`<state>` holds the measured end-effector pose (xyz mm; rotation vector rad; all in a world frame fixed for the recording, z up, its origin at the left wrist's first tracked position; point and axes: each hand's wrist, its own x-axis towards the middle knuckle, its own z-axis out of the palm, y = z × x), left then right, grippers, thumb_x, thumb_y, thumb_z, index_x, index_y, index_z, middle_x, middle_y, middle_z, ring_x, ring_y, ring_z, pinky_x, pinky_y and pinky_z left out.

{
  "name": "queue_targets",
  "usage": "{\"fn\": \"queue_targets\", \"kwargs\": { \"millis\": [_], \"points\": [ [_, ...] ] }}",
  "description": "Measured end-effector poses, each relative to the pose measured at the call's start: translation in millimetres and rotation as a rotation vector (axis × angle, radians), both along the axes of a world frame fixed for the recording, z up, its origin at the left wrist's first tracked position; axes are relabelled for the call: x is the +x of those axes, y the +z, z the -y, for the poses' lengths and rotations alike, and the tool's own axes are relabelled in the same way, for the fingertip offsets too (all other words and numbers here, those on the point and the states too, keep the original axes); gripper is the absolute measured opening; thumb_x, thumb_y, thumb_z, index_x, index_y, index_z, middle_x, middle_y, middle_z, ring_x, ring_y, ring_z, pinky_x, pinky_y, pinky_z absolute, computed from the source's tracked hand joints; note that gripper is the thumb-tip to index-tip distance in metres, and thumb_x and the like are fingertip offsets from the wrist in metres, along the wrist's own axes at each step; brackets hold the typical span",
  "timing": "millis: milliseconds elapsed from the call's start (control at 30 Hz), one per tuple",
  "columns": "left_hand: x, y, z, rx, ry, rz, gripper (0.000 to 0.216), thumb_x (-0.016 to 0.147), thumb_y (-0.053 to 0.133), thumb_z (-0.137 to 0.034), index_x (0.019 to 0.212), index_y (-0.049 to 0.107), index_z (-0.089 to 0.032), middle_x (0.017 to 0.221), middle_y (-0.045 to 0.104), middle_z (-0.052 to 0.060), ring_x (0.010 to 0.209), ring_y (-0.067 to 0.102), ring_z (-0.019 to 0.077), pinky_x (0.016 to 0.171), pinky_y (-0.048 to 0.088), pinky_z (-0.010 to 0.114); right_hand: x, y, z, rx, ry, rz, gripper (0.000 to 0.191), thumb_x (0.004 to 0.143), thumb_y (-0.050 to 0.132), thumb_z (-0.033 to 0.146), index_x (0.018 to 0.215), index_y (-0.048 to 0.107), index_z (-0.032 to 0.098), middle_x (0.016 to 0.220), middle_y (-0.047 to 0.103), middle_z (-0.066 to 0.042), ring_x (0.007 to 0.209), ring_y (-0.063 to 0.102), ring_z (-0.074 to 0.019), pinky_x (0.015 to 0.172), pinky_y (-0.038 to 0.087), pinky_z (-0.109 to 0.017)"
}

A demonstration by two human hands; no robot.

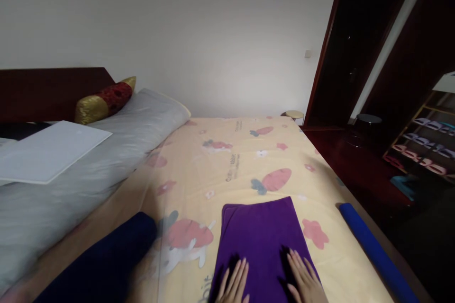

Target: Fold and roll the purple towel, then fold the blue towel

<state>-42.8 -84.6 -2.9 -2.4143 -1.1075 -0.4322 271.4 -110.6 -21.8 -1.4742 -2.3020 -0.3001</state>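
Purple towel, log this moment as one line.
left hand flat on purple towel | right hand flat on it | towel folded on bed

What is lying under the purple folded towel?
The purple folded towel lies on a yellow bed sheet with carrot and flower prints. The left hand and right hand press flat on top. The sheet's print directly beneath is covered.
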Motion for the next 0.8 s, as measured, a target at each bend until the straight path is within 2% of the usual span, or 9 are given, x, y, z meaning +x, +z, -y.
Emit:
{"fn": "queue_targets", "kwargs": {
  "millis": [100, 167, 233, 367, 467, 533, 667, 733, 800],
  "points": [
    [48.0, 0.2, -22.1, -0.076, 0.039, 0.069, 0.068, 0.088, 0.041, -0.025, 0.151, 0.016, -0.019, 0.149, 0.045, 0.000, 0.135, 0.045, 0.0143, 0.104, 0.042, 0.031, -54.4, 14.8, -34.4, -0.112, 0.057, -0.071, 0.073, 0.096, 0.042, 0.042, 0.152, -0.001, 0.024, 0.150, 0.035, -0.005, 0.134, 0.043, -0.0231, 0.105, 0.045, -0.037],
    [52.2, 1.2, -34.2, -0.117, 0.042, 0.080, 0.066, 0.091, 0.041, -0.029, 0.151, 0.015, -0.020, 0.150, 0.043, 0.000, 0.135, 0.044, 0.0140, 0.104, 0.041, 0.031, -62.4, 14.7, -48.8, -0.156, 0.091, -0.068, 0.072, 0.097, 0.041, 0.044, 0.152, -0.002, 0.025, 0.151, 0.033, -0.004, 0.135, 0.042, -0.0227, 0.107, 0.045, -0.038],
    [31.4, 1.6, -41.6, -0.143, 0.088, 0.075, 0.064, 0.092, 0.041, -0.035, 0.151, 0.016, -0.024, 0.150, 0.043, -0.002, 0.134, 0.046, 0.0138, 0.104, 0.041, 0.031, -42.4, 7.9, -52.5, -0.185, 0.053, -0.058, 0.073, 0.096, 0.041, 0.047, 0.152, -0.001, 0.025, 0.151, 0.033, -0.004, 0.136, 0.041, -0.0233, 0.107, 0.044, -0.039],
    [-34.4, -0.6, -46.6, -0.115, 0.207, 0.107, 0.066, 0.091, 0.045, -0.041, 0.150, 0.018, -0.029, 0.146, 0.048, -0.003, 0.129, 0.052, 0.0143, 0.107, 0.037, 0.032, 33.7, -7.9, -41.4, -0.164, -0.073, -0.036, 0.077, 0.094, 0.046, 0.048, 0.152, 0.003, 0.024, 0.150, 0.036, -0.006, 0.134, 0.043, -0.0257, 0.106, 0.047, -0.040],
    [-44.3, 1.8, -53.6, -0.108, 0.168, 0.132, 0.067, 0.090, 0.046, -0.040, 0.150, 0.018, -0.028, 0.144, 0.051, -0.002, 0.127, 0.054, 0.0146, 0.112, 0.031, 0.032, 53.6, -7.2, -43.2, -0.135, -0.068, -0.012, 0.079, 0.093, 0.048, 0.048, 0.152, 0.002, 0.024, 0.149, 0.038, -0.007, 0.132, 0.045, -0.0268, 0.104, 0.048, -0.040],
    [-24.1, 8.6, -65.7, -0.154, 0.152, 0.141, 0.067, 0.091, 0.044, -0.038, 0.151, 0.016, -0.027, 0.147, 0.047, -0.001, 0.131, 0.050, 0.0152, 0.114, 0.030, 0.032, 33.4, 0.4, -57.4, -0.170, -0.079, -0.030, 0.076, 0.094, 0.045, 0.046, 0.153, 0.003, 0.023, 0.151, 0.034, -0.006, 0.136, 0.040, -0.0270, 0.107, 0.045, -0.042],
    [33.3, 19.8, -111.7, -0.293, 0.135, 0.147, 0.063, 0.094, 0.035, -0.031, 0.151, 0.008, -0.024, 0.155, 0.034, 0.001, 0.141, 0.037, 0.0160, 0.115, 0.033, 0.034, -46.0, 19.0, -112.0, -0.281, 0.027, -0.113, 0.066, 0.098, 0.036, 0.041, 0.152, 0.003, 0.024, 0.156, 0.023, -0.003, 0.143, 0.027, -0.0232, 0.116, 0.034, -0.043],
    [43.6, 16.8, -139.0, -0.323, 0.179, 0.163, 0.061, 0.095, 0.030, -0.029, 0.150, 0.006, -0.023, 0.155, 0.034, 0.003, 0.142, 0.036, 0.0166, 0.114, 0.035, 0.037, -71.2, 22.3, -143.1, -0.307, 0.063, -0.152, 0.063, 0.099, 0.034, 0.040, 0.152, 0.004, 0.023, 0.157, 0.022, -0.003, 0.145, 0.024, -0.0221, 0.118, 0.030, -0.043],
    [34.3, 9.3, -161.4, -0.363, 0.252, 0.185, 0.058, 0.096, 0.029, -0.033, 0.150, 0.007, -0.023, 0.154, 0.035, 0.005, 0.142, 0.036, 0.0171, 0.114, 0.035, 0.040, -70.1, 19.3, -168.7, -0.335, 0.060, -0.171, 0.062, 0.099, 0.033, 0.043, 0.152, 0.007, 0.023, 0.156, 0.023, -0.004, 0.145, 0.023, -0.0214, 0.118, 0.028, -0.044]
  ]
}}
